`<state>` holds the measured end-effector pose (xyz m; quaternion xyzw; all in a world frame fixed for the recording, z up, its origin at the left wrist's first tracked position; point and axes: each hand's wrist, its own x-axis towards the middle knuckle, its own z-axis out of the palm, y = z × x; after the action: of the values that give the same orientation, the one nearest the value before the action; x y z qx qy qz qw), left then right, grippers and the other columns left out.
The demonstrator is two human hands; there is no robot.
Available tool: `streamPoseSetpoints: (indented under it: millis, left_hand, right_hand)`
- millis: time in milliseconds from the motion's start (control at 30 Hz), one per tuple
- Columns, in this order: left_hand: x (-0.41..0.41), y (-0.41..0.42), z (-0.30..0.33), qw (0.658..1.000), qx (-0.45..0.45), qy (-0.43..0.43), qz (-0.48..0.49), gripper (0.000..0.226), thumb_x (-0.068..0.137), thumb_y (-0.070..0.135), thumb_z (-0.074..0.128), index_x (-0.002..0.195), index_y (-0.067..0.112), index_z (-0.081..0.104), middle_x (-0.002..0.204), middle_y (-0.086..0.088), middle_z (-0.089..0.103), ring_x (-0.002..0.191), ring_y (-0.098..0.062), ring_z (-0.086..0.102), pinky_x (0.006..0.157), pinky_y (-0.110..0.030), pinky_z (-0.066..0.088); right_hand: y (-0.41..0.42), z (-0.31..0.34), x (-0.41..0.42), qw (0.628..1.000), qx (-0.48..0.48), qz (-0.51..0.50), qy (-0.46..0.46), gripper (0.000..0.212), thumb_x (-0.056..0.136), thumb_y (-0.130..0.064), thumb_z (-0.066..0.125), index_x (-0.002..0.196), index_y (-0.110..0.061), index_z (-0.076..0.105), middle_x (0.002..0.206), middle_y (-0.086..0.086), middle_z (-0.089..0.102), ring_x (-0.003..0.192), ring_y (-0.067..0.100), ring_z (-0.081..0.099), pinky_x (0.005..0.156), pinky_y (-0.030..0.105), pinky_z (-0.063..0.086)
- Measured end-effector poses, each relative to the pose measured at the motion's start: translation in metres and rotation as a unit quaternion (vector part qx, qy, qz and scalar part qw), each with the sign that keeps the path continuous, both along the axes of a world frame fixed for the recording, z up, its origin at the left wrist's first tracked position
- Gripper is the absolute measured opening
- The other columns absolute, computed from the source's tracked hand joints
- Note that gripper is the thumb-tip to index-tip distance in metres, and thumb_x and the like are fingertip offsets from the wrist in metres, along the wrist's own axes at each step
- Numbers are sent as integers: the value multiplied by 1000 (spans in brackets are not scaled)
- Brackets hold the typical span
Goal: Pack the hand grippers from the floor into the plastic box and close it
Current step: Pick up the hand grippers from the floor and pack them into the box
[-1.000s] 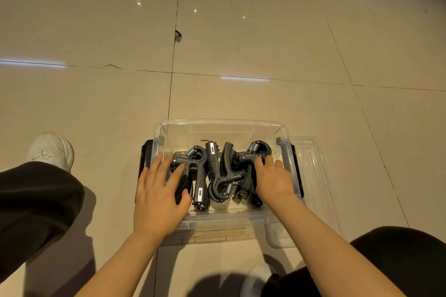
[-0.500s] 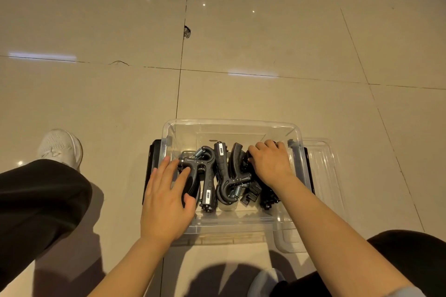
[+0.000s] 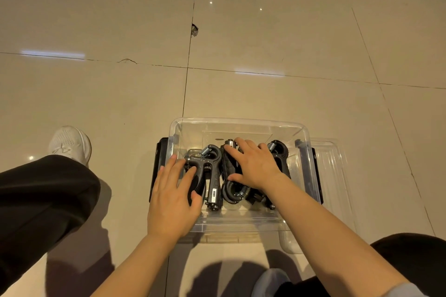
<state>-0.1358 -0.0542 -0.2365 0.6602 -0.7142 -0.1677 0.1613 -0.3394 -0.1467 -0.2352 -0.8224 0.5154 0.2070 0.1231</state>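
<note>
both hands reach down into a clear plastic box (image 3: 241, 123) that sits on the floor between the person's legs. left hand (image 3: 172, 196) lies flat with its fingers spread, palm down, resting on the handles of the leftmost hand gripper (image 3: 210, 166) by the box's left wall. right hand (image 3: 255, 164) is also flat and spread, pressing on the grippers in the middle of the box; it closes around nothing.

hand grippers (image 3: 231, 194) fill the floor of the box: at least three can be counted, and more may lie under the right hand, where the pile is too tangled to count. each is black, with two curved, ribbed handles, a looped head and a bright coiled metal spring. one gripper (image 3: 280, 154) shows at the right side, past the right hand.

one box, rectangular with rounded corners and see-through walls. two black latches hang on it, a left latch (image 3: 156, 169) and a right latch (image 3: 316, 171). one clear lid (image 3: 333, 176), ridged and rectangular, lies flat on the floor, partly under the box on its right side.

glossy beige floor tiles (image 3: 265, 43) with dark grout lines reflect small ceiling lights. one white mesh shoe (image 3: 70, 142) stands at the left below a black trouser leg (image 3: 43, 195); another dark trouser leg (image 3: 410, 255) shows at the lower right.
</note>
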Motion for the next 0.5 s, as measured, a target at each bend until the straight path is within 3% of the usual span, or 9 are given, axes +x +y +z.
streamPoseSetpoints:
  millis: [200,367,500]
  left_hand:
    - [0,0,-1,1000,-1,0,0,53,77,29,40,121,7,61,137,-13,48,139,-24,25,114,-45,21]
    - [1,-1,0,1000,-3,-1,-1,53,78,29,40,120,7,61,136,-13,49,139,-24,25,113,-43,19]
    - [1,-1,-1,1000,-7,-2,-1,52,78,30,40,120,7,61,135,-13,50,139,-23,25,114,-42,19]
  right_hand:
    - [1,4,2,999,17,25,12,100,75,-57,67,149,-27,7,156,5,7,141,26,18,110,47,22]
    - [4,-1,3,1000,-8,25,16,100,75,-65,61,150,-24,7,156,7,10,138,26,23,109,44,24]
    - [7,3,-8,999,1,32,4,101,75,-66,59,150,-28,3,159,3,2,142,25,15,113,48,17]
